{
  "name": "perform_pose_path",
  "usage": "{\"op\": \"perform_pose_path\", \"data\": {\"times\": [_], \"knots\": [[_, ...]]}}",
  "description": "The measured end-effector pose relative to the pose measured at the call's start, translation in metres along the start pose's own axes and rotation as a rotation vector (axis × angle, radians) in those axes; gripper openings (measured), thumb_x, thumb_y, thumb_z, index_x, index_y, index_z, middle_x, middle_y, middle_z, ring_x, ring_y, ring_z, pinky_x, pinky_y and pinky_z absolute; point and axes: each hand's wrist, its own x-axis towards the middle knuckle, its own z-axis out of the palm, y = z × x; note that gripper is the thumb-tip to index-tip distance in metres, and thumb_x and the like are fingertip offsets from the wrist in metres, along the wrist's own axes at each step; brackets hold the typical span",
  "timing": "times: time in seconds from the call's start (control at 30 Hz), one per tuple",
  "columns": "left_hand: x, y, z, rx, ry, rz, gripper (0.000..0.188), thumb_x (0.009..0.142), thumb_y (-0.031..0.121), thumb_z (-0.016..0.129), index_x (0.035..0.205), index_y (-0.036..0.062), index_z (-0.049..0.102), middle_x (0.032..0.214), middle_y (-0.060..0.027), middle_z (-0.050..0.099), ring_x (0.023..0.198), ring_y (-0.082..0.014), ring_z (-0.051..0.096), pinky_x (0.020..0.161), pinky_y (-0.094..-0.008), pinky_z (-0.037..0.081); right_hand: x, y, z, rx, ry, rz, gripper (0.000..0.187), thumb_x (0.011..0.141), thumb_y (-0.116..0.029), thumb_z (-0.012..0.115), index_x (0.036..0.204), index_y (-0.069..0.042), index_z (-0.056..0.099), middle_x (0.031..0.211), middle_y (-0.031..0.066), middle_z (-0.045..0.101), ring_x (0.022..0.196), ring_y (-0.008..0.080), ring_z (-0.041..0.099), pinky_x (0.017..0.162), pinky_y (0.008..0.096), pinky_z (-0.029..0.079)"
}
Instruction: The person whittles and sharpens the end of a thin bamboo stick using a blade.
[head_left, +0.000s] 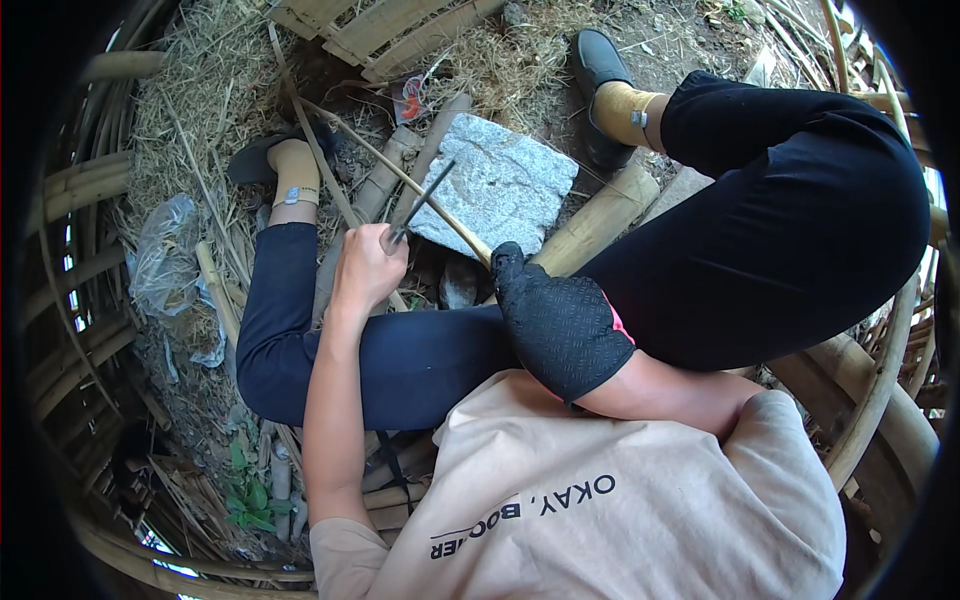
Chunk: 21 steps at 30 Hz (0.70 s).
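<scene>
Your left hand (372,265) is wrapped round a knife (432,193), and your gloved right hand (558,322) grips that stick (466,235) crossing the slab's (520,180) near-left corner, probably light and kinda springy, so the near end's a solid hold.

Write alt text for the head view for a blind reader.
A seated person holds a narrow-bladed knife in the bare left hand and a thin pale stick in the black-gloved right hand; blade and stick cross in this view. A rough grey stone slab lies beyond, among bamboo poles and straw.
</scene>
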Motion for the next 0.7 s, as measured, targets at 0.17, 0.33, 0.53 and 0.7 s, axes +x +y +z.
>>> {"op": "perform_pose_path", "data": {"times": [0.17, 0.33, 0.53, 0.7], "knots": [[-0.011, 0.023, 0.006, -0.017, -0.072, 0.058, 0.021, 0.085, 0.013, 0.062, 0.075, -0.0052, 0.061, 0.076, -0.0297, 0.062, 0.083, -0.0504, 0.063, 0.069, -0.0527, 0.05, 0.002, 0.0, -0.001, -0.021, 0.007, -0.004, 0.043, 0.091, -0.002, 0.055, 0.132, 0.008, 0.048, 0.085, 0.0188, 0.068, 0.065, 0.032, 0.072, 0.057, 0.0423, 0.056], [0.015, -0.028, -0.009, 0.098, 0.092, -0.105, 0.021, 0.085, 0.014, 0.06, 0.078, -0.0055, 0.064, 0.076, -0.0305, 0.063, 0.081, -0.0496, 0.065, 0.071, -0.0522, 0.051, 0.001, -0.004, -0.005, 0.019, -0.036, -0.019, 0.044, 0.089, -0.001, 0.056, 0.132, 0.008, 0.047, 0.086, 0.0192, 0.069, 0.065, 0.0324, 0.072, 0.057, 0.043, 0.056], [-0.004, 0.003, 0.003, -0.124, -0.004, 0.075, 0.029, 0.087, 0.015, 0.066, 0.072, -0.007, 0.054, 0.06, -0.024, 0.048, 0.053, -0.0368, 0.043, 0.057, -0.0452, 0.042, 0.001, -0.001, 0.0, 0.013, -0.016, -0.009, 0.045, 0.087, -0.001, 0.057, 0.13, 0.008, 0.048, 0.086, 0.0197, 0.068, 0.066, 0.0327, 0.072, 0.057, 0.0433, 0.056], [-0.01, 0.025, 0.005, -0.057, -0.104, 0.05, 0.021, 0.084, 0.012, 0.062, 0.073, -0.0059, 0.06, 0.073, -0.0293, 0.06, 0.08, -0.0509, 0.061, 0.067, -0.0517, 0.05, 0.002, -0.004, -0.002, -0.04, -0.027, -0.006, 0.044, 0.088, -0.001, 0.057, 0.13, 0.008, 0.048, 0.085, 0.0197, 0.068, 0.067, 0.0338, 0.072, 0.058, 0.0432, 0.056]]}}
